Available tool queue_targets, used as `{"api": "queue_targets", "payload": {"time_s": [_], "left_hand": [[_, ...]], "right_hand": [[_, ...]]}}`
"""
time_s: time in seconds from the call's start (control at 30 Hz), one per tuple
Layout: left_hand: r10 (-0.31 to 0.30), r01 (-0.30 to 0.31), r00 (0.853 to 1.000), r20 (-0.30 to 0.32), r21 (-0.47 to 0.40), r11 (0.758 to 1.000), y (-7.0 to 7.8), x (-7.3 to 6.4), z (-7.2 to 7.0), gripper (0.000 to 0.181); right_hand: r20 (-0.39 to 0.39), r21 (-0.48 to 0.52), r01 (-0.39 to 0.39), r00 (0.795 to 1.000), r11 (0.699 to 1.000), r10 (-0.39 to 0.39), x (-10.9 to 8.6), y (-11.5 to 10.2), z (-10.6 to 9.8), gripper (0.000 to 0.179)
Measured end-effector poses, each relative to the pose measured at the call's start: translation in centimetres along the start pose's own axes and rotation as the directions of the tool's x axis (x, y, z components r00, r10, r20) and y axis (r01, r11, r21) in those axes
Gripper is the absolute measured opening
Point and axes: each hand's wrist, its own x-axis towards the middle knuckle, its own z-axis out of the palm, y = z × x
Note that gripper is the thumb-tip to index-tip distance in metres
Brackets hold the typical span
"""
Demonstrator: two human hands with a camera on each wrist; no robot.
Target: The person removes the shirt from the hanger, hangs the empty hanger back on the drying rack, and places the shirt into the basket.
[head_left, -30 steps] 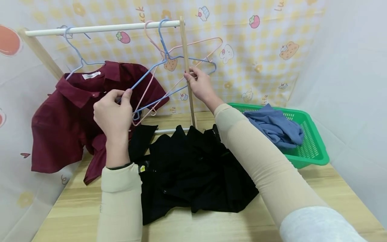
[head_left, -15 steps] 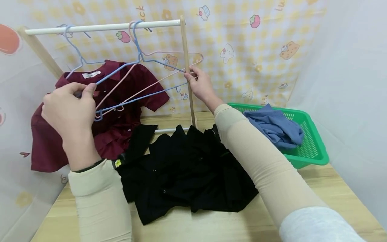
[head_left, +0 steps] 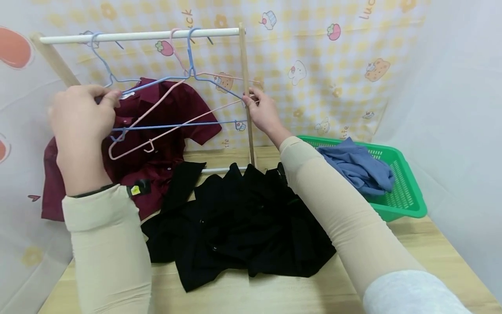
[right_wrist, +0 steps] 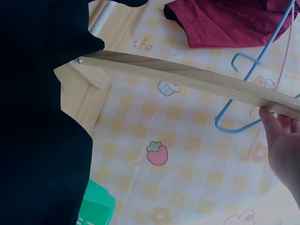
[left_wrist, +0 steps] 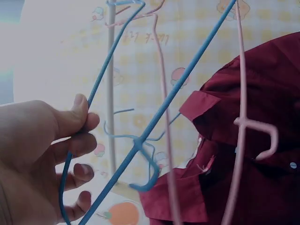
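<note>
My left hand [head_left: 84,117] pinches one shoulder of a blue hanger [head_left: 164,79], whose hook is at the white rail [head_left: 145,36]; the left wrist view shows thumb and forefinger on the wire [left_wrist: 97,79]. Just behind hangs a pink hanger [head_left: 157,104]. My right hand [head_left: 263,111] grips the rack's wooden upright [head_left: 245,65], which crosses in front of the blue hanger's far end. A maroon short-sleeved shirt [head_left: 196,109] hangs on another blue hanger [head_left: 103,61] at the left, partly hidden by my left hand.
A black garment [head_left: 251,218] lies crumpled on the wooden table [head_left: 419,244] in front of the rack. At the right stands a green basket [head_left: 415,192] with a bunched blue cloth [head_left: 357,165] in it. A patterned curtain [head_left: 313,104] hangs behind.
My left hand has moved left, sliding the blue and pink hangers along the rail; lately it rose slightly, and the blue hook parted a little from the pink one. My right hand stayed on the upright.
</note>
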Motion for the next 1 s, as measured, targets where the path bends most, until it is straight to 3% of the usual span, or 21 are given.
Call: {"api": "queue_targets", "payload": {"time_s": [0.17,0.37,0.63,0.8,0.9,1.0], "left_hand": [[-0.003,0.002,1.0,-0.023,-0.032,0.999,0.1,-0.1,1.3,0.057],[-0.065,0.053,0.991,-0.121,-0.099,0.994,0.5,-1.8,4.2,0.054],[-0.135,0.105,0.975,-0.178,-0.169,0.98,-1.2,-3.2,6.4,0.053],[-0.102,0.071,0.98,-0.171,-0.181,0.981,-1.3,-3.6,7.0,0.052],[-0.068,0.037,0.989,-0.135,-0.22,0.975,-1.2,-4.1,7.7,0.048],[-0.053,0.013,0.989,-0.138,-0.27,0.963,-1.2,-4.8,8.5,0.042]], "right_hand": [[0.015,-0.016,-0.011,1.0,1.0,0.012,-0.1,0.1,0.0,0.039],[0.003,-0.014,-0.015,1.0,1.0,0.015,-0.3,0.1,0.1,0.039],[0.007,0.003,-0.011,1.0,1.0,0.011,-0.3,-0.1,0.2,0.043],[-0.014,0.023,0.005,1.0,1.0,-0.004,-0.2,-0.2,-0.3,0.042],[-0.004,0.011,-0.011,1.0,1.0,0.011,-0.3,-0.3,-0.4,0.048],[0.018,-0.003,-0.031,0.999,1.0,0.031,-0.4,-0.3,-0.3,0.052]]}}
